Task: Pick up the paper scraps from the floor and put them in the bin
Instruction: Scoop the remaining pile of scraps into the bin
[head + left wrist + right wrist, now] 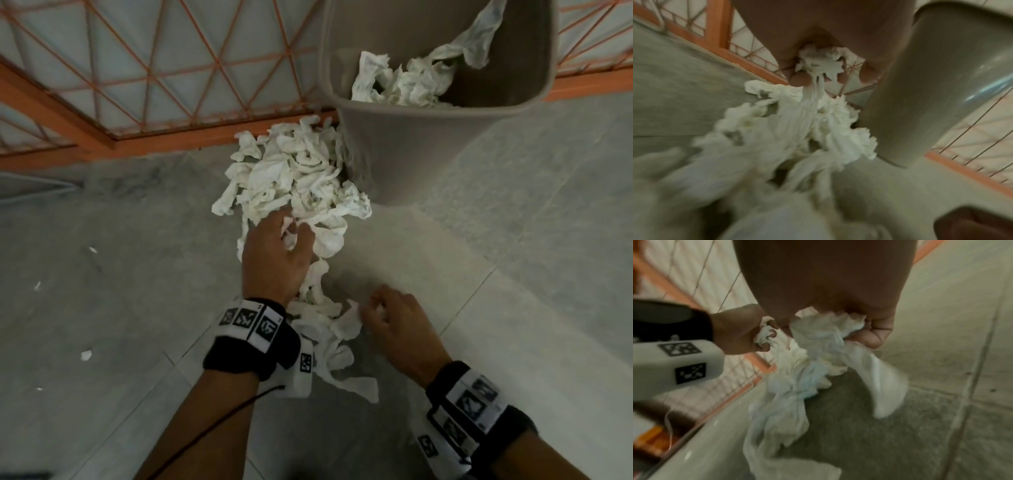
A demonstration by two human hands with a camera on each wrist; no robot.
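Note:
A heap of crumpled white paper scraps (294, 178) lies on the grey tiled floor against the foot of a grey bin (404, 144), which holds more scraps (404, 82). My left hand (284, 250) grips a bunch of scraps at the near edge of the heap; in the left wrist view its fingers curl round a wad (818, 65) with strands trailing down to the pile. My right hand (380, 315), nearer me, grips another scrap bundle (828, 337) that hangs down toward the floor. A trail of scraps (335, 346) runs between both hands.
An orange metal grille (154, 68) with pale panels runs behind the heap and bin. Small paper bits (86, 355) lie scattered on the floor at the left. A dark cable (219, 425) trails from my left wristband.

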